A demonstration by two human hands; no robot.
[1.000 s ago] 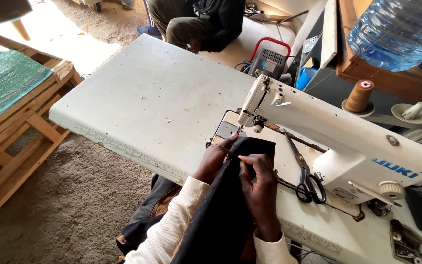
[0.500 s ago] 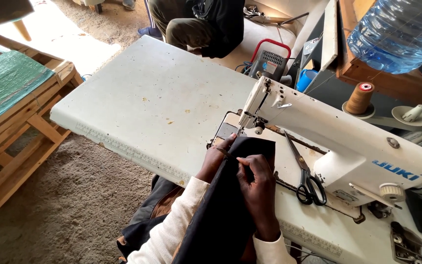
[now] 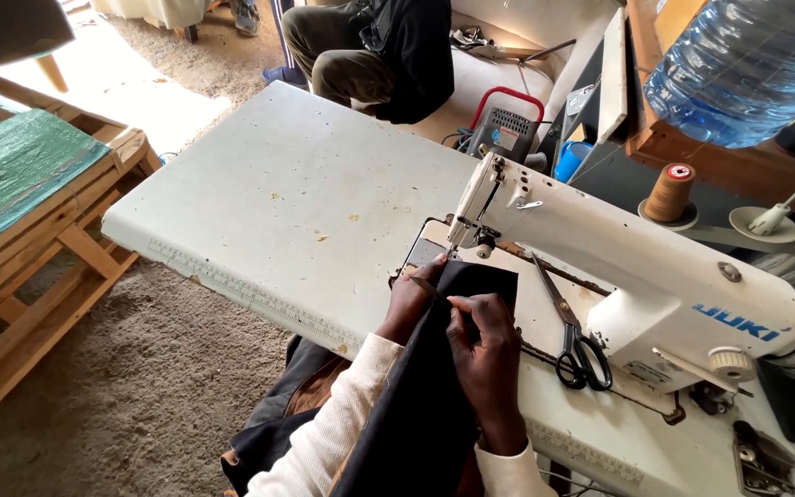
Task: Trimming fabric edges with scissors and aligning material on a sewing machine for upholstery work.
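Head view: at lower centre of the frame the left hand and right hand pinch a folded edge of the dark fabric, fingers closed on it, just before the sewing machine needle; stitching looks not yet begun, scissors lie untouched to the right

Matt dark cloth; glossy, probably enamelled machine.
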